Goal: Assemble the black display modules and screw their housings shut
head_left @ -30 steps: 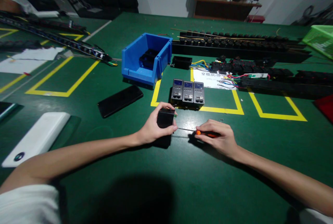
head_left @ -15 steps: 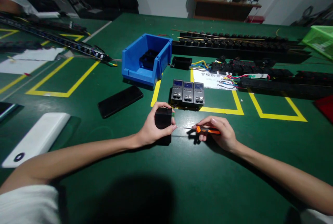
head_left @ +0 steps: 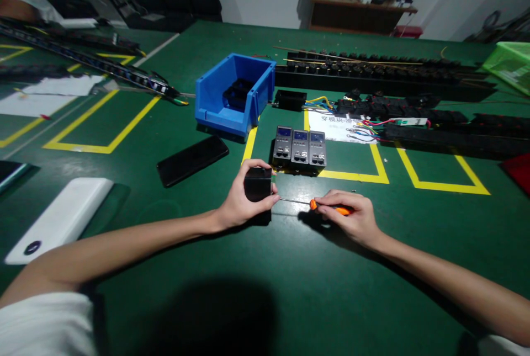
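Observation:
A small black box is held by my left hand, fingers over its far side and thumb along its near side. Green shows at the box's right end. My right hand is closed round the handle of an orange and black screwdriver. Its thin shaft points left, with the tip by my left thumb and the box's right end; whether it touches the box I cannot tell. Just beyond the hands stand three grey modules side by side, with small screens and ports.
A blue bin holding black parts stands beyond a black phone. A white device lies at the left. Black strips with wires stretch across the back right. At the far left, part of another person shows.
My right fingers have shifted round the screwdriver handle, now covering more of it. The black box and my left hand have moved very slightly.

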A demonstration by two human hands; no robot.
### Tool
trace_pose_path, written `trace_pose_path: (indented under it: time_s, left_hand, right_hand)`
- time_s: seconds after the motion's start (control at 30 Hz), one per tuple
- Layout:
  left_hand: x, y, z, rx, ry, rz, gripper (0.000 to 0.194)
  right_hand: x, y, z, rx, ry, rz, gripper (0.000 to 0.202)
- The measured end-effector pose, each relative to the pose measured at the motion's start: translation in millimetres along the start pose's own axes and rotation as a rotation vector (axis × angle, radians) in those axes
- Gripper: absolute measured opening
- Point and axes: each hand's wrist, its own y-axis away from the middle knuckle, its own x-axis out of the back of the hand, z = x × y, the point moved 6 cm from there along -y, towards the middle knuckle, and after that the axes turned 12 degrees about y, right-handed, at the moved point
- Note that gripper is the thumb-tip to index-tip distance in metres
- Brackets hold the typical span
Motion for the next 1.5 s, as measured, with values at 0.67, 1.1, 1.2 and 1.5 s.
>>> trace_pose_path:
  time_s: [0.67,1.1,1.2,1.5]
  left_hand:
    - [-3.5,3,-2,-0.055,0.045,-0.073,0.057]
    - [0.9,-2,1,-0.07,0.033,-0.03,0.057]
    - [3.8,-5,3,-0.092,-0.003,-0.006,0.057]
    - [0.4,-3,-1,-0.04,0.025,-0.05,0.057]
  right_hand:
    - [-14,-2,25,-0.447,-0.637,-0.073,0.04]
    - [8,-4,18,-0.166,-0.135,0.033,0.017]
    - [8,-7,13,-0.043,-0.104,0.039,0.013]
    - [2,-6,32,-0.26,-0.266,-0.014,0.025]
